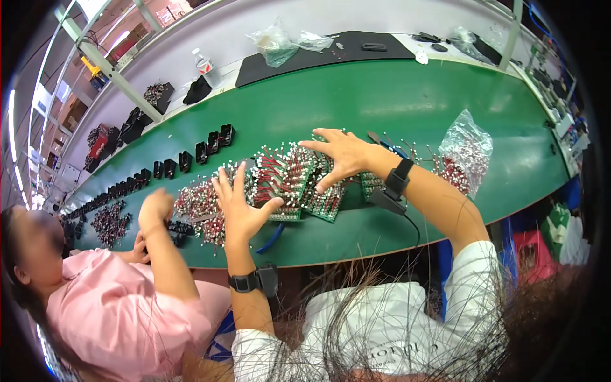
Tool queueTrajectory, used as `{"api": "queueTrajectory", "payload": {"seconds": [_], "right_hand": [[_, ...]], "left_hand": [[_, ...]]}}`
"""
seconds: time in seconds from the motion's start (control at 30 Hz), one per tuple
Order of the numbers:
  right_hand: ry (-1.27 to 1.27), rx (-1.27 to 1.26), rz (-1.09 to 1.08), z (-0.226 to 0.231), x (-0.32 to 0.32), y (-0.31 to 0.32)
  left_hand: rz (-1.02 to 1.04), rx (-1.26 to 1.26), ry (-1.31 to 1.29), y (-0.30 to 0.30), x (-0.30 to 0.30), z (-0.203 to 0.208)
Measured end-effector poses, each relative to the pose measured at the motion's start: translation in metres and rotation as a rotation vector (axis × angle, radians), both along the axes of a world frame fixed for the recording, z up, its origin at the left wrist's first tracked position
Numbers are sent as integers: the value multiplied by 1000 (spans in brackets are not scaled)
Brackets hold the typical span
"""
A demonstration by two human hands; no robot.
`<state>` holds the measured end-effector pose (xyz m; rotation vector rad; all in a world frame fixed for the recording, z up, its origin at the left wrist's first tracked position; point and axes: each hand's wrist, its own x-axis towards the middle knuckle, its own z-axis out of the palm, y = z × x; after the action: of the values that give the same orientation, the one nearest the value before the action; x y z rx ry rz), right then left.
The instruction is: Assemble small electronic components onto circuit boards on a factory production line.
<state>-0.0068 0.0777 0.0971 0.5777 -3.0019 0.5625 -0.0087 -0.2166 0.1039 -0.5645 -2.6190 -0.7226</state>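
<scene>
Dark hair [541, 312] hangs closest, on the near side of the heap of red-wired green circuit boards [299, 184] lying on the green table [414, 95]. At the heap's left edge the left hand [237, 213] spreads wide, gripping nothing, while the right hand [352, 155] splays just as wide over its far right part, though I cannot tell whether the fingertips touch; right of the heap sits a clear bag [468, 149] of red-and-white wired parts.
</scene>
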Motion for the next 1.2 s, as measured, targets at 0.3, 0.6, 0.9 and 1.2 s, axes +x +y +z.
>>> {"api": "queueTrajectory", "payload": {"seconds": [0.3, 0.6, 0.9, 1.2], "right_hand": [[154, -97, -34, -30, -8, -9], [401, -273, 17, -42, -18, -11], [332, -276, 54, -29, -15, 2], [534, -192, 53, -18, -18, 12]], "left_hand": [[-272, 114, 223, 26, -40, -16], [-383, 302, 194, 32, -55, -23], [-338, 364, 234, 23, -55, -14], [-179, 451, 220, 12, -58, -10]]}}
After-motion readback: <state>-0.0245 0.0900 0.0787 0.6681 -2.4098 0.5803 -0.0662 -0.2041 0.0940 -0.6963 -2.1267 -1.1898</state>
